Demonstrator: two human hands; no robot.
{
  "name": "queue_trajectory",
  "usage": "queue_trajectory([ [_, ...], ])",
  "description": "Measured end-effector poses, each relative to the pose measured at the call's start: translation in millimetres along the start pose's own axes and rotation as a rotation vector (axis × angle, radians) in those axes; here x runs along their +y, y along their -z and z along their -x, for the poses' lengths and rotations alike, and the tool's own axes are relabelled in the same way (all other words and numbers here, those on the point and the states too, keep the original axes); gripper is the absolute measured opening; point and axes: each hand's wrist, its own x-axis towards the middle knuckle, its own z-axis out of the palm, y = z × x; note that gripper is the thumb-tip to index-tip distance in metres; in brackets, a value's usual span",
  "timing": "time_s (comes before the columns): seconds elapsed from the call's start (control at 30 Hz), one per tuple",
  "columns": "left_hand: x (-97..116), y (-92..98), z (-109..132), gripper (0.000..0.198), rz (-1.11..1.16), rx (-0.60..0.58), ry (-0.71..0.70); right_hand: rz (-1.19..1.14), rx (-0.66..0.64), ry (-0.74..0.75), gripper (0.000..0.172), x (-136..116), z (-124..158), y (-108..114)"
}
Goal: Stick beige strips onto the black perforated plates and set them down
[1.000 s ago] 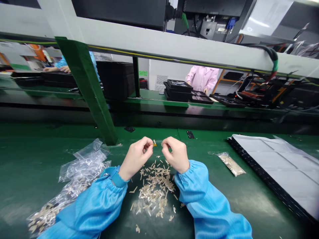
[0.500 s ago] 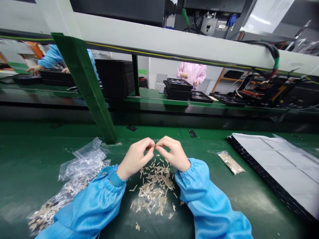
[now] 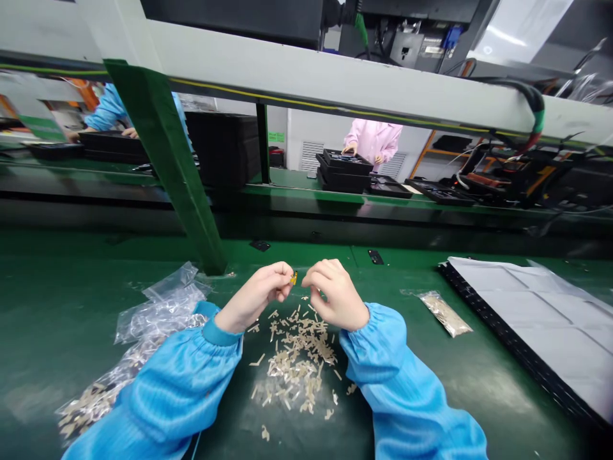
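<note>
Between thumb and fingertips my left hand (image 3: 261,291) pinches a small yellow-and-black flex circuit (image 3: 294,278), which sticks out to the right. My right hand (image 3: 336,295) hovers a short gap away, its fingers curled and closed; whether a tiny thing is in them is hidden. Below both hands, a loose pile of small beige, strip-like pieces (image 3: 301,358) is scattered over the green table (image 3: 412,396). Some of these pieces have odd hooked shapes.
Clear plastic bags (image 3: 163,306) with more pieces lie left, partly under my left sleeve. A small filled bag (image 3: 445,313) and a black tray with a pale sheet (image 3: 531,306) are right. A green post (image 3: 167,172) rises ahead. Two people work beyond.
My hands, which met at the fingertips, have come apart. The yellow-and-black flex circuit now shows in my left fingers. The view has shifted slightly.
</note>
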Motion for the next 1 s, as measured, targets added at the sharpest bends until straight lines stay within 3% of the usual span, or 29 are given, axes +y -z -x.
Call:
queue_trajectory([
  [0.17, 2, -3.8, 2, 0.009, -0.014, -0.029, 0.04, -0.055, 0.135, 0.018, 0.011, -5, 0, -3],
  [0.37, -3, -4.5, 0, 0.013, -0.199, -0.028, 0.045, -0.027, 0.161, 0.009, 0.01, -3, 0, -9],
  [0.47, -12, 23.6, -22, 0.019, -0.404, 0.069, 0.034, -0.122, 0.198, -0.111, 0.009, 4, 0, -6],
  [0.6, -24, 90.8, -72, 0.023, -0.796, 0.306, 0.04, -0.387, 0.234, -0.305, 0.009, 11, 1, 3],
  [0.7, -35, 128.2, -106, 0.031, -1.082, 0.306, 0.068, -0.498, 0.263, -0.376, 0.01, 12, 1, 8],
  [0.8, -51, 137.9, -131, 0.032, -1.302, 0.211, 0.071, -0.497, 0.305, -0.366, 0.007, 12, 0, 11],
  [1.0, -67, 128.7, -169, 0.033, -1.545, 0.022, 0.056, -0.482, 0.291, -0.326, 0.008, 14, -2, 12],
])
